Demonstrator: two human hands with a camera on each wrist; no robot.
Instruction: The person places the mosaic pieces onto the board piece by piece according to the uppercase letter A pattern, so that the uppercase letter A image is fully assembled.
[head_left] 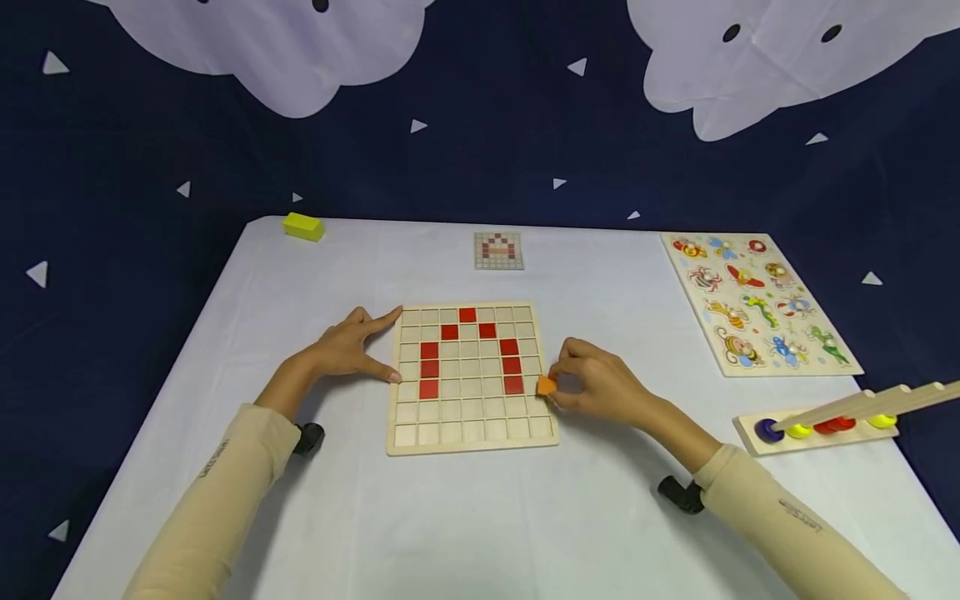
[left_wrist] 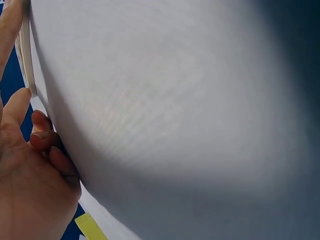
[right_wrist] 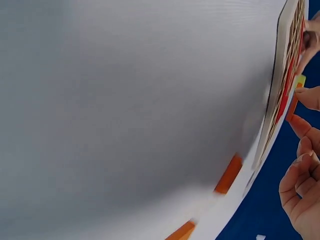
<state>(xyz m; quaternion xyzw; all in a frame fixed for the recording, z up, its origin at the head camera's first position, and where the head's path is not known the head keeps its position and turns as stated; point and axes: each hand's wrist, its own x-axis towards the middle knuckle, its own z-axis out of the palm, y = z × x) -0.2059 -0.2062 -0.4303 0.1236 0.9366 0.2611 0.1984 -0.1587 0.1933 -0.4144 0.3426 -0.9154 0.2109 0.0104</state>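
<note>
A wooden grid board (head_left: 472,448) lies on the white table, with several red square tiles (head_left: 429,368) set in its cells in an arch shape. My left hand (head_left: 337,350) is at the board's left edge, index finger and thumb stretched apart and touching the frame; its other fingers curl loosely in the left wrist view. Between thumb and fingertip, my right hand (head_left: 600,383) pinches an orange square tile (head_left: 546,386) over the board's right edge. The right wrist view shows this orange tile edge-on, plus two more orange tiles (right_wrist: 229,174) lying on the table.
Behind the board lies a small pattern card (head_left: 498,251). A yellow block (head_left: 303,227) sits at the back left corner. On the right are an insect picture board (head_left: 757,304) and a wooden peg stand (head_left: 817,429) with coloured beads, its pegs leaning into view.
</note>
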